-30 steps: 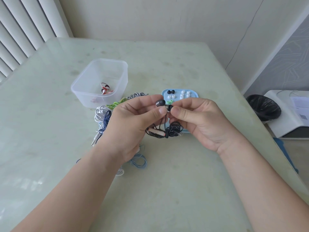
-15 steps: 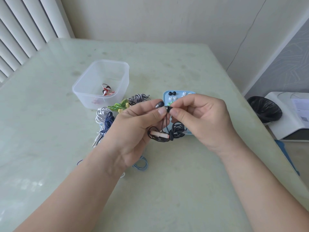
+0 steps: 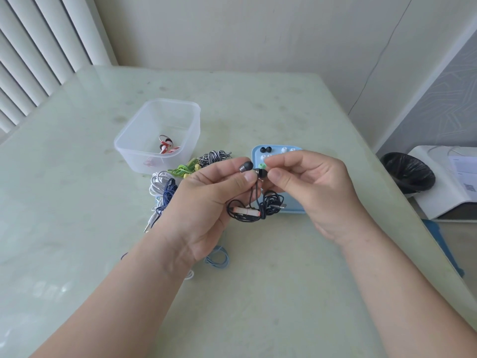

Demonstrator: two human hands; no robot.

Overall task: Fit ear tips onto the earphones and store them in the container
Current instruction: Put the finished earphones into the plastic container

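Observation:
My left hand (image 3: 206, 200) pinches both buds of the black earphones (image 3: 254, 205); their coiled cable hangs below it. One bud with a dark tip (image 3: 245, 166) sticks up above my thumb. The second bud (image 3: 262, 173) also wears a black tip. My right hand (image 3: 309, 187) is just right of it, thumb and forefinger slightly apart at the tip's edge, holding nothing that I can see. The clear plastic container (image 3: 134, 140) stands at the back left with red-and-white earphones (image 3: 166, 146) inside. Behind my hands lies the blue tray (image 3: 256, 152) with black ear tips (image 3: 265, 149) and white ones.
A pile of coiled earphones lies left of my hands: striped (image 3: 214, 156), green (image 3: 184, 169), white (image 3: 158, 182), dark blue (image 3: 169, 192). A light blue coil (image 3: 218, 257) sits under my left wrist. The table's right edge drops to a black bin (image 3: 407, 174) and a white device (image 3: 446, 177).
My right fingers, which pinched the second bud, have drawn back a little to the right, so the black tip on it now shows. My left hand keeps its hold.

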